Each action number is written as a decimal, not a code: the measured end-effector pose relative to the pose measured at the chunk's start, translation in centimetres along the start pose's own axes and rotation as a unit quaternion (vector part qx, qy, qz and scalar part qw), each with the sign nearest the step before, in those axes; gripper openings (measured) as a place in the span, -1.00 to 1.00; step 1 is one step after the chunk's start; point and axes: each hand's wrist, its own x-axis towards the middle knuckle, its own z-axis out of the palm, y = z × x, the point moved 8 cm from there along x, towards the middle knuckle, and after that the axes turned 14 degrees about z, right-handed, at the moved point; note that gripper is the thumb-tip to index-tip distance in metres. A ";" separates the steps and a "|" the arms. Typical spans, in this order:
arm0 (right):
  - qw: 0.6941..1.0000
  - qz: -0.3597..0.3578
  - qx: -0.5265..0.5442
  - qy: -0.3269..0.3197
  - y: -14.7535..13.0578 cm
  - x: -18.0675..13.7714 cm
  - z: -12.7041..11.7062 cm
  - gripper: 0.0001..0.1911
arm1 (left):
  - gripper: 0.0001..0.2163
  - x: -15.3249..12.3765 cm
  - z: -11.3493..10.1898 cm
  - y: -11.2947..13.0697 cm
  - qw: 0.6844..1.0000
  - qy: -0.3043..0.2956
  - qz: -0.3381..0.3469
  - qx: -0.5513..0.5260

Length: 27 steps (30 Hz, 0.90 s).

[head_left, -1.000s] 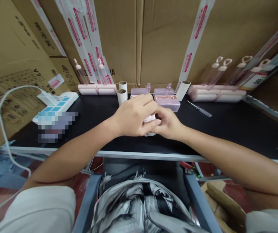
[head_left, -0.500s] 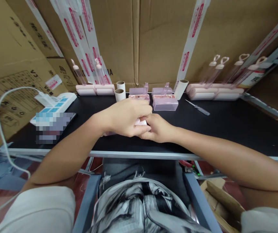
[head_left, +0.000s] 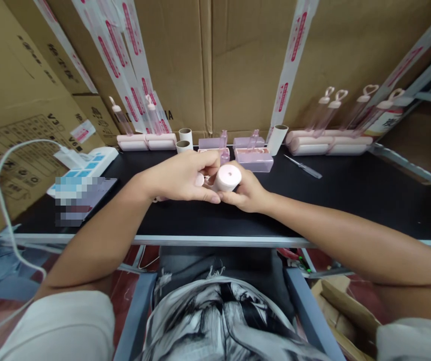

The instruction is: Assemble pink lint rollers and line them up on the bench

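Over the middle of the black table, my right hand [head_left: 251, 190] is wrapped round a pale pink lint roller [head_left: 229, 176], whose round end face tilts up toward me. My left hand [head_left: 183, 175] is closed beside it, with thumb and fingers reaching to the roller's left side. A small pale pink round-ended piece [head_left: 199, 179] shows between the left fingers; whether it joins the roller is hidden. Just behind the hands stand purple see-through plastic covers [head_left: 255, 161] with pink parts in them. White cardboard tubes [head_left: 185, 136] stand close behind my left hand.
More pink lint rollers [head_left: 313, 145] with heart-looped clear handles line the back right, and others [head_left: 136, 142] the back left. A small screwdriver [head_left: 303, 167] lies right of centre. At left are a power strip [head_left: 102, 159], a cable and a partly blurred phone [head_left: 100, 193].
My hands have drawn slightly apart and turned, so the roller's round end now shows. It was mostly hidden between them before.
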 end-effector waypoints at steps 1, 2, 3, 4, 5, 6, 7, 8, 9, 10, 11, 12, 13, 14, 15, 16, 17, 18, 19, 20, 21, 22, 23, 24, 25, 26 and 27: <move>1.000 0.006 0.020 0.010 -0.2 0.1 -0.4 -0.49 | -0.63 -0.4 0.0 -0.1 1.000 -0.017 -0.013 0.002; 0.999 0.013 0.037 0.017 -0.5 0.2 -0.8 -0.52 | -0.66 -0.8 0.1 -0.1 0.999 -0.038 -0.029 0.004; 0.998 0.021 0.051 0.022 -0.8 0.3 -1.1 -0.54 | -0.68 -1.3 0.1 -0.1 0.997 -0.059 -0.048 0.006; 0.997 0.029 0.059 0.026 -1.0 0.4 -1.5 -0.55 | -0.69 -1.8 0.0 -0.2 0.994 -0.079 -0.070 0.008; 0.997 0.035 0.064 0.030 -1.1 0.4 -1.9 -0.55 | -0.69 -2.3 0.0 -0.3 0.991 -0.098 -0.094 0.011; 0.996 0.040 0.065 0.034 -1.1 0.5 -2.1 -0.54 | -0.68 -2.8 -0.2 -0.5 0.987 -0.112 -0.115 0.018; 0.996 0.045 0.065 0.036 -1.0 0.6 -2.4 -0.52 | -0.67 -3.3 -0.5 -0.8 0.983 -0.121 -0.136 0.030; 0.996 0.050 0.064 0.036 -0.7 0.6 -2.5 -0.50 | -0.67 -3.8 -0.9 -1.2 0.978 -0.126 -0.157 0.048; 0.996 0.055 0.062 0.036 -0.4 0.6 -2.6 -0.49 | -0.66 -4.3 -1.3 -1.8 0.972 -0.130 -0.181 0.069; 0.996 0.060 0.058 0.035 0.0 0.6 -2.6 -0.49 | -0.65 -4.8 -1.7 -2.6 0.965 -0.131 -0.208 0.092; 0.996 0.063 0.055 0.031 0.3 0.6 -2.5 -0.50 | -0.64 -5.3 -2.2 -3.6 0.955 -0.130 -0.238 0.117; 0.996 0.063 0.053 0.024 0.5 0.6 -2.3 -0.51 | -0.64 -5.8 -2.6 -4.5 0.944 -0.130 -0.269 0.139; 0.997 0.061 0.052 0.016 0.6 0.5 -2.2 -0.52 | -0.63 -6.2 -3.0 -5.5 0.932 -0.132 -0.298 0.158; 0.997 0.057 0.049 0.008 0.7 0.5 -2.0 -0.52 | -0.64 -6.5 -3.2 -6.4 0.920 -0.135 -0.323 0.175; 0.998 0.052 0.044 0.001 0.7 0.4 -1.9 -0.52 | -0.65 -6.8 -3.4 -7.3 0.908 -0.140 -0.344 0.192; 0.998 0.049 0.036 -0.005 0.7 0.4 -1.7 -0.51 | -0.67 -6.9 -3.5 -8.0 0.897 -0.143 -0.363 0.209; 0.999 0.047 0.024 -0.012 0.7 0.4 -1.6 -0.49 | -0.69 -6.9 -3.6 -8.6 0.887 -0.145 -0.377 0.226; 0.999 0.049 0.011 -0.020 0.7 0.3 -1.4 -0.47 | -0.70 -6.9 -3.6 -9.2 0.878 -0.143 -0.388 0.241; 0.998 0.052 -0.001 -0.028 0.7 0.3 -1.3 -0.45 | -0.71 -6.8 -3.6 -9.6 0.871 -0.139 -0.396 0.255; 0.998 0.057 -0.012 -0.036 0.8 0.2 -1.1 -0.43 | -0.71 -6.6 -3.4 -10.0 0.866 -0.135 -0.400 0.267; 0.997 0.064 -0.021 -0.044 0.9 0.2 -1.0 -0.42 | -0.71 -6.4 -3.2 -10.3 0.861 -0.136 -0.405 0.274; 0.995 0.074 -0.030 -0.051 1.1 0.2 -0.9 -0.41 | -0.71 -6.3 -2.8 -10.6 0.859 -0.141 -0.408 0.276; 0.994 0.084 -0.042 -0.058 1.3 0.2 -0.7 -0.40 | -0.70 -6.1 -2.2 -10.8 0.858 -0.150 -0.410 0.272; 0.992 0.096 -0.056 -0.065 1.5 0.2 -0.6 -0.39 | -0.67 -6.0 -1.7 -11.0 0.858 -0.158 -0.410 0.264; 0.989 0.106 -0.072 -0.073 1.8 0.2 -0.5 -0.39 | -0.64 -5.8 -1.1 -11.0 0.861 -0.163 -0.409 0.255; 0.986 0.115 -0.088 -0.082 2.0 0.2 -0.3 -0.39 | -0.61 -5.6 -0.7 -11.0 0.866 -0.164 -0.405 0.245; 0.983 0.120 -0.103 -0.094 2.2 0.2 -0.2 -0.38 | -0.59 -5.4 -0.3 -10.9 0.870 -0.163 -0.400 0.239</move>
